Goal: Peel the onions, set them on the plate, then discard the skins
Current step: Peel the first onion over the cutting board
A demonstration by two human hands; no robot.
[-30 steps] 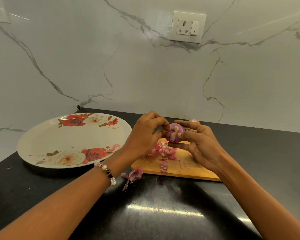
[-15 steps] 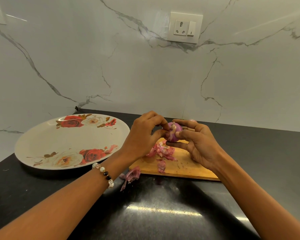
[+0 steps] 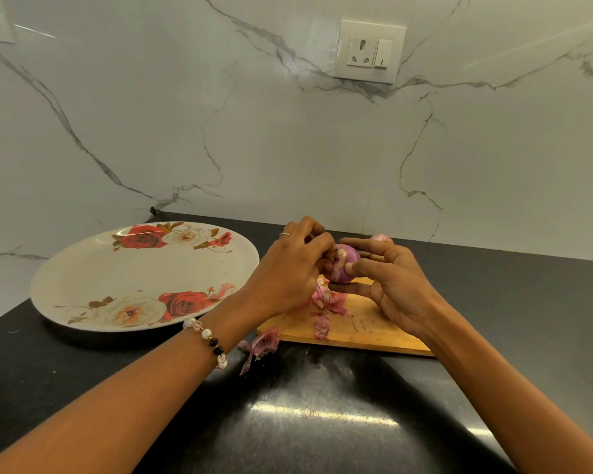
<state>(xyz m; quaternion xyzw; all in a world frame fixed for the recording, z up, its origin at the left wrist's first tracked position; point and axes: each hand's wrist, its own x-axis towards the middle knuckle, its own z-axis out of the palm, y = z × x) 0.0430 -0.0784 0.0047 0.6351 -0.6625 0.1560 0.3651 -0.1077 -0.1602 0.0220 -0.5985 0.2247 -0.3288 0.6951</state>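
A small purple onion (image 3: 347,265) is held above the far end of a wooden cutting board (image 3: 356,331). My right hand (image 3: 391,289) holds it between thumb and fingertips. My left hand (image 3: 288,275) curls its fingers onto the onion's left side, pinching at its skin. Loose pink skins (image 3: 326,299) lie on the board under the hands. One more skin piece (image 3: 261,347) lies on the black counter just off the board's left corner. A second onion (image 3: 381,238) peeks out behind my right hand. The large white plate (image 3: 83,285) with red roses sits to the left and holds nothing.
The black counter (image 3: 322,422) runs toward me with a bright glare patch. A white marble wall (image 3: 254,148) closes the back and left. A socket with a switch (image 3: 370,51) is mounted on the wall above the board.
Both hands stay on the onion above the board. My left fingers have shifted a little over its left side. The plate and the loose skins have not moved.
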